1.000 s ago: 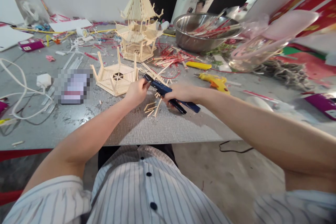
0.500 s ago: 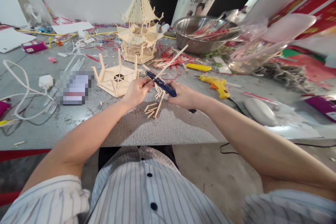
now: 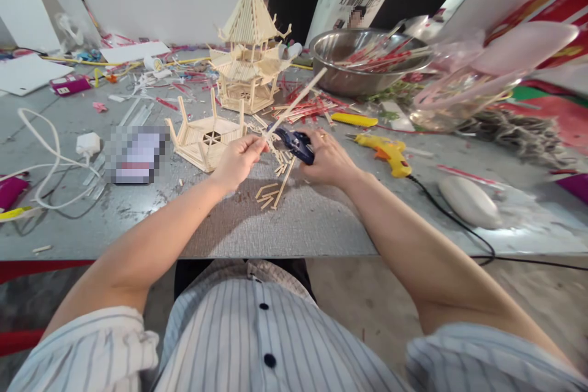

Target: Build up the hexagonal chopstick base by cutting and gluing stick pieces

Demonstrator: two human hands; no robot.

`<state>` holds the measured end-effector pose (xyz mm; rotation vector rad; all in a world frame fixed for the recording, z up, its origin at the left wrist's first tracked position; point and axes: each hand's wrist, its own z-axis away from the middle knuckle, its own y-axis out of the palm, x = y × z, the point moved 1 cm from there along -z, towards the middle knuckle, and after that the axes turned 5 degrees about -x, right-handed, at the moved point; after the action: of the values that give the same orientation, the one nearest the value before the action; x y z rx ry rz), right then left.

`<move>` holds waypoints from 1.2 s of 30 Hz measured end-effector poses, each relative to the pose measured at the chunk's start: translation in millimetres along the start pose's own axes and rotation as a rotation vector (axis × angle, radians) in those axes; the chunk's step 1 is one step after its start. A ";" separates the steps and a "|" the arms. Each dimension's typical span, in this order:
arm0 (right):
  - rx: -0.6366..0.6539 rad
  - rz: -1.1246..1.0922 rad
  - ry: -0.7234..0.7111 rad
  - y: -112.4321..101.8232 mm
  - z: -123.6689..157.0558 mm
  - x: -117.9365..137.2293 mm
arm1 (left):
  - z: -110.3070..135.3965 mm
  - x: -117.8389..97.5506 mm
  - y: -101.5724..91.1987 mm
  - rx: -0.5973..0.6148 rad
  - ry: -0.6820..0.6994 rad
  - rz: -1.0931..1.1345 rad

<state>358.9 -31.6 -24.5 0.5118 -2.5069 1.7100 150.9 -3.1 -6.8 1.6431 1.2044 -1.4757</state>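
My left hand (image 3: 239, 162) is closed, pinching the lower end of a thin wooden stick (image 3: 301, 95) that slants up to the right. Wrapped around a dark blue hand cutter (image 3: 297, 143) is my right hand (image 3: 328, 159), its fingers over the handles. The cutter's head lies close to the pinched end of the stick; I cannot tell whether they touch. Beneath my hands are several short cut stick pieces (image 3: 265, 197). Just beyond my left hand sits a hexagonal stick frame (image 3: 225, 133) with upright posts, and behind it stands a tiered stick pagoda (image 3: 252, 64).
A steel bowl (image 3: 367, 76) of red-wrapped sticks stands behind. To the right lie a yellow knife (image 3: 353, 119), a yellow glue gun (image 3: 388, 152) with its black cord and a white oval object (image 3: 468, 201). A phone (image 3: 138, 156) and white cable (image 3: 39, 128) lie left.
The cutter has turned in my right hand, and its handles now look spread apart. My right fingers have shifted over its top. The stick stays pinched in my left hand. The view has shifted slightly.
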 end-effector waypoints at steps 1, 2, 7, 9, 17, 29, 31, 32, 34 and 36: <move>-0.009 0.044 0.056 1.3 -0.9 -2.9 | 0.1 -1.0 -1.7 -0.050 0.046 -0.064; -0.011 0.085 0.113 3.3 -1.7 -5.5 | 0.3 -1.8 -2.9 -0.092 0.090 -0.134; 0.051 0.208 0.272 16.9 -5.0 -14.8 | 1.1 -0.7 -2.8 -0.152 0.203 -0.414; 0.060 0.224 0.271 19.5 -5.3 -16.4 | 0.8 1.5 -1.7 -0.138 0.218 -0.516; -0.412 0.219 -0.062 3.9 9.6 10.7 | 0.6 5.9 2.7 -0.046 0.223 -0.788; -0.383 0.293 -0.378 8.5 12.6 20.6 | 11.9 3.4 21.0 0.074 0.249 -0.830; -0.381 0.323 -0.373 7.0 14.5 20.6 | 12.4 3.2 22.6 0.082 0.236 -0.821; -0.372 0.332 -0.366 6.1 15.3 21.3 | 12.6 3.3 23.4 0.087 0.226 -0.809; -0.351 0.343 -0.342 4.1 16.5 23.5 | 12.6 3.6 24.4 0.096 0.210 -0.774; -0.336 0.353 -0.319 2.4 17.4 26.4 | 12.1 4.4 24.9 0.096 0.200 -0.742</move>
<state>335.6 -52.9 -27.0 0.3514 -3.1928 1.3275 168.3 -22.8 -16.5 1.4966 2.0317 -1.8387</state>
